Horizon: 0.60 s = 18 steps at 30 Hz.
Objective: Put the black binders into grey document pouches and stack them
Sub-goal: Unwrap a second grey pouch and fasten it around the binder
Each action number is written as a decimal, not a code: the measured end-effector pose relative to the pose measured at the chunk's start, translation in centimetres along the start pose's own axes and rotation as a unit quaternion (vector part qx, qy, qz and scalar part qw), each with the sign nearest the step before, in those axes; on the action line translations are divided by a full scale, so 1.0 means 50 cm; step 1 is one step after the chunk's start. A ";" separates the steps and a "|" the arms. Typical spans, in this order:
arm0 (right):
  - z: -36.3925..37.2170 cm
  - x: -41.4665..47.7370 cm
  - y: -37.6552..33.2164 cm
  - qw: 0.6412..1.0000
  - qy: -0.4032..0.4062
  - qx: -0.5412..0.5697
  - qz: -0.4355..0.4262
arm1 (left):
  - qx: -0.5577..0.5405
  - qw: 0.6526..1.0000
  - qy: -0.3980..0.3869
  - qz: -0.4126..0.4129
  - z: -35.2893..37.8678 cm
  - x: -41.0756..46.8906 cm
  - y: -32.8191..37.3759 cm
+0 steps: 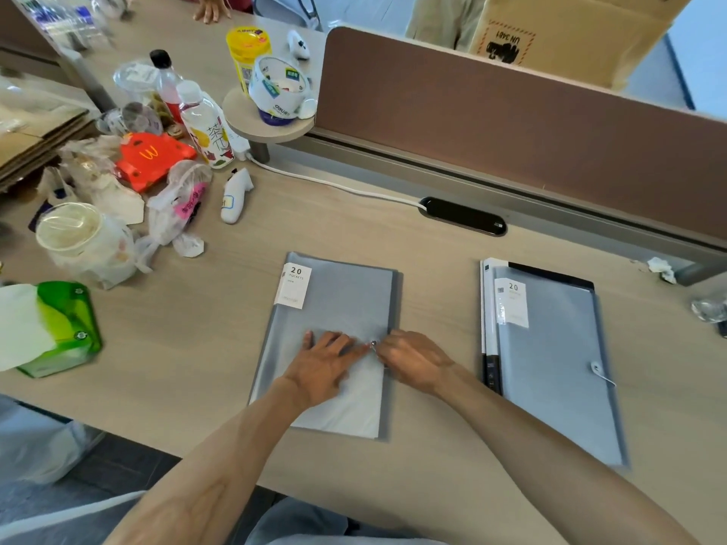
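Wooden tabletop (432, 245), bearing all below. Second grey pouch (558, 367), at right, laid over a black binder (550, 272), presumably awaiting filling. Centre grey pouch (338, 300), flat near the front edge, binder label showing through; likely filled, now being fastened. Left hand (326, 359): palm down, fingers straight and apart, pinning the flap flat. Right hand (413, 357): fingers bunched at the closure stud (373, 343); grip cannot be told through blur.
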State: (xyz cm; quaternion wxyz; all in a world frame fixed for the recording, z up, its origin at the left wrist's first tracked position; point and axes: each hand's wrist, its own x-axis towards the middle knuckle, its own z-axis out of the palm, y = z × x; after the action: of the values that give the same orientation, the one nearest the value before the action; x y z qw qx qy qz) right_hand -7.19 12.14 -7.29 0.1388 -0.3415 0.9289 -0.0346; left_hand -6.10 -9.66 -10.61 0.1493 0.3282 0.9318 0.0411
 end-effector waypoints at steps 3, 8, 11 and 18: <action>-0.004 0.016 -0.004 1.000 -0.009 -0.026 -0.005 | -0.035 0.999 0.015 0.006 0.003 -0.009 -0.008; -0.019 0.052 0.001 0.994 0.008 -0.088 -0.063 | -0.057 0.998 -0.010 0.022 0.009 -0.019 -0.025; -0.029 0.075 0.003 0.991 -0.004 -0.086 -0.098 | -0.054 0.998 -0.006 0.012 0.012 -0.020 -0.023; -0.041 0.104 0.003 0.995 -0.090 0.023 -0.020 | -0.056 0.998 -0.005 0.014 0.025 -0.024 -0.024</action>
State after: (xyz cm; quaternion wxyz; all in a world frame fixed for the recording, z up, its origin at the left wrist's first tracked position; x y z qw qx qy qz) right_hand -11.65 8.83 -6.57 0.2292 -0.3585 0.9045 -0.0279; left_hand -5.54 -11.39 -11.71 0.1715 0.3327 0.9225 0.0941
